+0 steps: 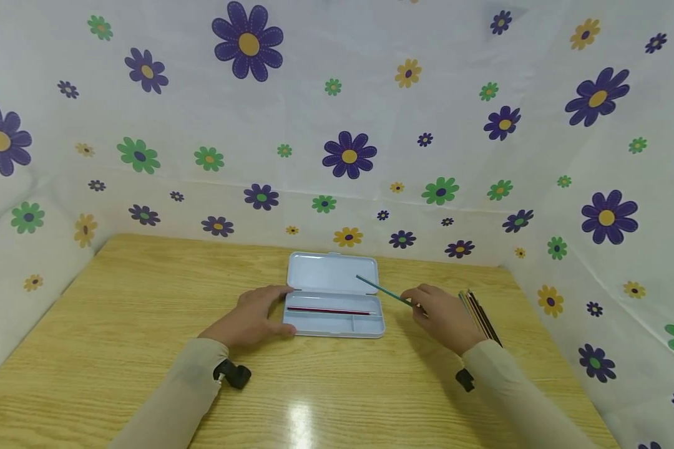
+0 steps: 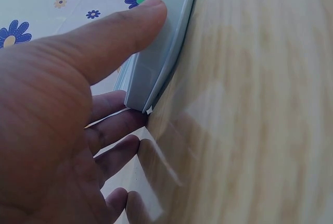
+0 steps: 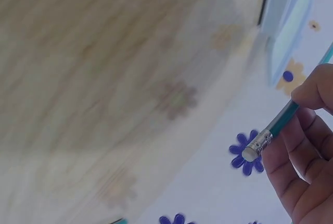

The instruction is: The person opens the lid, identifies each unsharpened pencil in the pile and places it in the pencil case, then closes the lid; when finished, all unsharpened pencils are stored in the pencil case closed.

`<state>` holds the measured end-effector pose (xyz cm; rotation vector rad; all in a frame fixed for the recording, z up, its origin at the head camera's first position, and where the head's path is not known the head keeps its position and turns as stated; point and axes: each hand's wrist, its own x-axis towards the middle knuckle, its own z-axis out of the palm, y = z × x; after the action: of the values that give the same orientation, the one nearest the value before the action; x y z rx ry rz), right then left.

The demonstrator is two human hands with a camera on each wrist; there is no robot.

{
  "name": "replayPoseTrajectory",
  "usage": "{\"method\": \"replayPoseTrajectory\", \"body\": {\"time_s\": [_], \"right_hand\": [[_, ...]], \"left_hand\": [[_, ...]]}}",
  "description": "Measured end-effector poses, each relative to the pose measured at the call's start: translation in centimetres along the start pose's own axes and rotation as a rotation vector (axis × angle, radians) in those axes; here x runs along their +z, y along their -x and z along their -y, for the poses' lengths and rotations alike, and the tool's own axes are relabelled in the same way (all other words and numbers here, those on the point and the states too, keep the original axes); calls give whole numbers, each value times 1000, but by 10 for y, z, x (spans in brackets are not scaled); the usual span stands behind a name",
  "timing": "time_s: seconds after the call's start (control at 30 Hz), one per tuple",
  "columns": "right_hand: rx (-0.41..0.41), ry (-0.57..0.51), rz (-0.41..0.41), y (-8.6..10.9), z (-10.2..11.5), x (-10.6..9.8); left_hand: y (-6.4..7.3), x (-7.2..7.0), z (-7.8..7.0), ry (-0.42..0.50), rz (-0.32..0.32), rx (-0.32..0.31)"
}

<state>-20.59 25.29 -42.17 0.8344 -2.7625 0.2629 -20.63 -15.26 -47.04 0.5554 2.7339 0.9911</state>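
Note:
A pale blue pencil case (image 1: 320,324) lies on the table with its lid (image 1: 331,273) laid back. Inside its long compartment is a dark red pencil (image 1: 331,310). At the case's left end, my left hand (image 1: 253,315) holds it, thumb at the front corner and fingers toward the hinge side. My right hand (image 1: 440,315) is off the case's right side and pinches a teal pencil (image 1: 384,291) between thumb and fingers. The pencil slants up-left, its tip over the case. In the right wrist view its white eraser (image 3: 250,154) and metal ferrule stick out behind the fingers.
Several pencils (image 1: 480,315) lie together on the wooden table (image 1: 174,287) to the right, partly hidden by my right hand and wrist. A small divider (image 1: 352,322) splits the front of the case. A white flowered cloth (image 1: 292,93) hangs behind and along both sides.

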Motion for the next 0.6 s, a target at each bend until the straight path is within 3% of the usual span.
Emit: {"method": "replayPoseTrajectory", "body": {"time_s": [0.3, 0.6], "right_hand": [[-55, 22, 34, -30, 27, 14], [-57, 21, 151, -57, 55, 21]], "left_hand": [[2, -1, -3, 14, 6, -14], [0, 0, 1, 24, 1, -6]]}}
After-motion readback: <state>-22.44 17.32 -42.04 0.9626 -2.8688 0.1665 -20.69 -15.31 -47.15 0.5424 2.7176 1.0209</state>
